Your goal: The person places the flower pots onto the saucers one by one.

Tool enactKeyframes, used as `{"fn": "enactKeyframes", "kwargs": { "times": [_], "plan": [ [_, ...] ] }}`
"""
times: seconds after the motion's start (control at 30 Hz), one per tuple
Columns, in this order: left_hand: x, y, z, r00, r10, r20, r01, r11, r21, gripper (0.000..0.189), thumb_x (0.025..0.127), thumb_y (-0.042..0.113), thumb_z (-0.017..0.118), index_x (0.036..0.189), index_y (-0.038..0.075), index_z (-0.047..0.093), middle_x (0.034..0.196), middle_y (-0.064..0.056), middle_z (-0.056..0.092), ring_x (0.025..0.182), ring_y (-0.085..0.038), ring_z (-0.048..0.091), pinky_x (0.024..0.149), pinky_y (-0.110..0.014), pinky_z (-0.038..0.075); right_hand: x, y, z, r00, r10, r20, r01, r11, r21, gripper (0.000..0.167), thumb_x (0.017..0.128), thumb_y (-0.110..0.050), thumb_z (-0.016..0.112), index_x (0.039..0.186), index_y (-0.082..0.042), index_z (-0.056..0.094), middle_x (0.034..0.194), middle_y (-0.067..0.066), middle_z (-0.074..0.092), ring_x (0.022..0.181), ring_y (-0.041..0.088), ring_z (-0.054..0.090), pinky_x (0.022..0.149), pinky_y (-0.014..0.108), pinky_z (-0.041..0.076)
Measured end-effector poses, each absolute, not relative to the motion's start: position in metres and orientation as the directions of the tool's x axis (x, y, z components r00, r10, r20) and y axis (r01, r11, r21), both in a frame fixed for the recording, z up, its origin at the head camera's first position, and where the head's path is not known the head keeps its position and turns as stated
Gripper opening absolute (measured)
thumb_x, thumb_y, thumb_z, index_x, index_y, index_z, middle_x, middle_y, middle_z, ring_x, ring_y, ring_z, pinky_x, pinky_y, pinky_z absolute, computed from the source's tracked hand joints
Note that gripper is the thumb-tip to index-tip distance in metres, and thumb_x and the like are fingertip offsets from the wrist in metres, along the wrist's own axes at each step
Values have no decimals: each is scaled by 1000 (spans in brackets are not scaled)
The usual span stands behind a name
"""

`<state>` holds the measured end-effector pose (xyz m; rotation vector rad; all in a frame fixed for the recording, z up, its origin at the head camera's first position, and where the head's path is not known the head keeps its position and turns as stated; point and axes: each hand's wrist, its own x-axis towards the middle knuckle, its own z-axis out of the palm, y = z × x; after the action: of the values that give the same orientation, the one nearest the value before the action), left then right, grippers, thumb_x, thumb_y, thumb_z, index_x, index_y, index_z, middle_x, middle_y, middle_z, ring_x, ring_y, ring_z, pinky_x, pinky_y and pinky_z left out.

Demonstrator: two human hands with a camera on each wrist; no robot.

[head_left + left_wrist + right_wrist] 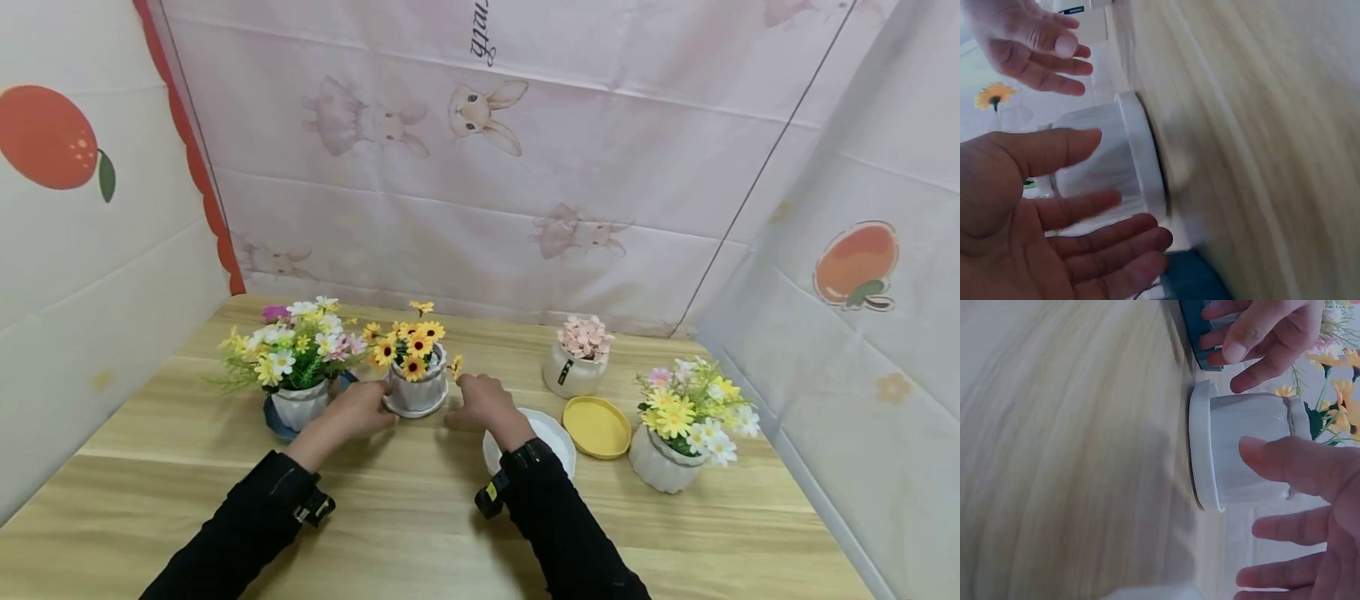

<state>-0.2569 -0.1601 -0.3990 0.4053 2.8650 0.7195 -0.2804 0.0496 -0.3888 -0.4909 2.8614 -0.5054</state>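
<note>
A potted sunflower plant (417, 367) in a whitish ribbed pot stands on a white saucer (417, 410) near the back middle of the table. My left hand (367, 408) is at the pot's left, fingers spread and apart from it. On the opposite side my right hand (483, 402) hovers with loosely spread fingers, holding nothing. Both wrist views show the pot (1097, 156) seated on its saucer (1204, 447) between the two hands. Behind the left hand, a pot of mixed flowers (300, 404) sits on a dark blue saucer (276, 423).
Partly under my right wrist lies a white plate (558, 442). Beside it are a yellow saucer (597, 427) and a cream pot with pink flowers (573, 371). Another pot of mixed flowers (666, 462) stands at the right. Printed cloth walls (480, 183) enclose the wooden table (405, 533).
</note>
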Motion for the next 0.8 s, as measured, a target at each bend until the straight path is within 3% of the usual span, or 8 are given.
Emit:
{"fn": "enactKeyframes", "kwargs": {
  "times": [0.1,0.2,0.37,0.43,0.8],
  "plan": [
    [-253,-162,-396,-920,384,-82,311,840,445,46,84,14,68,123,-5,54,114,-21,58,87,-28,60,70,-38,50,-276,54,-386,-908,-397,-136,-330,876,-352,63,76,-32,76,128,-6,53,116,12,57,108,31,51,83,45,46],
    [-246,-163,-395,-894,440,-83,384,849,363,44,84,18,69,122,0,56,110,-18,59,98,-32,57,78,-42,50,-270,58,-383,-895,-423,-139,-357,868,-346,62,77,-32,75,129,-7,53,120,13,55,112,34,48,85,46,45],
    [-232,-160,-393,-905,424,-48,413,899,143,35,78,23,72,108,7,61,88,-14,57,74,-27,57,54,-40,49,-263,62,-382,-895,-422,-141,-364,877,-315,63,77,-35,75,129,-9,53,120,15,54,111,36,48,84,48,45],
    [-228,-158,-391,-914,405,-36,401,912,87,35,76,25,74,103,7,62,86,-14,55,69,-27,56,50,-40,48,-262,63,-381,-895,-421,-146,-365,880,-305,63,76,-36,75,129,-9,53,121,15,53,112,36,47,85,49,44],
    [-223,-148,-392,-919,395,-21,390,914,109,34,73,27,77,98,9,63,84,-11,57,73,-28,57,54,-43,49,-258,68,-382,-894,-420,-153,-360,879,-313,65,77,-37,75,130,-8,53,121,16,52,112,37,46,85,50,43]
  ]
}}
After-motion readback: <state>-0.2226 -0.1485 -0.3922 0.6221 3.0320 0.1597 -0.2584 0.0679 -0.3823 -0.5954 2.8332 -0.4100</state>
